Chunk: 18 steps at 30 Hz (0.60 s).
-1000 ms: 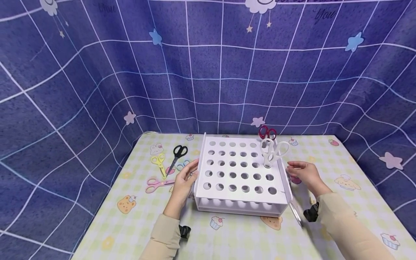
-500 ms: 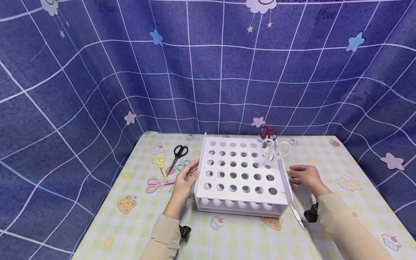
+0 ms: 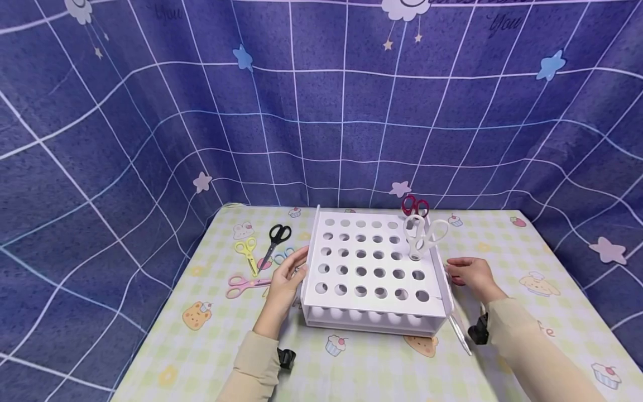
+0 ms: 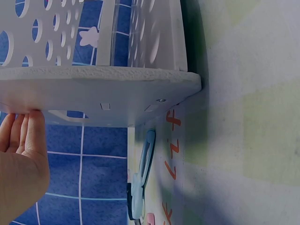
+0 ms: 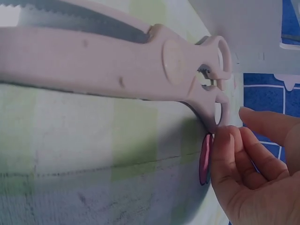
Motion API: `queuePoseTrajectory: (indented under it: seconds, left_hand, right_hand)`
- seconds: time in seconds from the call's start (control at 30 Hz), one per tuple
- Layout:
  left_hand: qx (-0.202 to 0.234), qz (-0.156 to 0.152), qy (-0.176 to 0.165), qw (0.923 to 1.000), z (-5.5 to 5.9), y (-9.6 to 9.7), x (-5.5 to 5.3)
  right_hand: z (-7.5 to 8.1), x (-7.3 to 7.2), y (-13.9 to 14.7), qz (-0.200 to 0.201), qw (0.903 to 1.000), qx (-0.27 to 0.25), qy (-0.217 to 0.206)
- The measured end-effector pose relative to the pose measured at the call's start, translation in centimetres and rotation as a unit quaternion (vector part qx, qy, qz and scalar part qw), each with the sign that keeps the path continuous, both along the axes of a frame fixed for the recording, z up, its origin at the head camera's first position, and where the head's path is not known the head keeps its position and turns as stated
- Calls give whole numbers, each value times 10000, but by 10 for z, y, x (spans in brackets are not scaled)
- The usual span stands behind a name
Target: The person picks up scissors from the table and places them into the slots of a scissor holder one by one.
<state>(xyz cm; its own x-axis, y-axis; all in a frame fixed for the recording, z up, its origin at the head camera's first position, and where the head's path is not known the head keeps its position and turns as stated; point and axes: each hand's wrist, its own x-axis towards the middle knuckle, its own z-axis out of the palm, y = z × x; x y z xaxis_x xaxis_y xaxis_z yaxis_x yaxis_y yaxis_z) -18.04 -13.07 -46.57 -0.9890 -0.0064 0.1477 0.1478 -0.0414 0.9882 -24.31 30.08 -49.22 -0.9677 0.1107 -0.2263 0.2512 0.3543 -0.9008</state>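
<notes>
A white rack with rows of round holes stands between my hands. The fingertips of my left hand rest against the outside of its left side panel. My right hand is at the rack's right side, thumb and fingers slightly bent and apart. In the right wrist view it is close by the handle loops of large pale scissors lying on the cloth; whether it touches them I cannot tell. White-handled scissors stand in a hole on the right. Dark red scissors handles show at the back right corner.
Left of the rack lie black scissors, yellow scissors, pink scissors and light blue scissors, partly hidden. A checked, printed cloth covers the table. A blue curtain hangs behind.
My right hand has shifted slightly toward the right and nearer to me beside the rack. The left hand, the rack and the loose scissors on the left stay in place.
</notes>
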Motion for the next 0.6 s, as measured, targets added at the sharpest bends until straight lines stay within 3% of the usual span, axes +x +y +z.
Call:
queuePoseTrajectory:
  seconds: [0.3,0.6]
  left_hand:
    - [63,-46,-10,10000,1,1,1]
    - [86,-46,-36,9999,1,-1,0]
  right_hand:
    - [-8,-5,0,-25,9983,570,120]
    - [-14,-16,3,85,9959,896,-34]
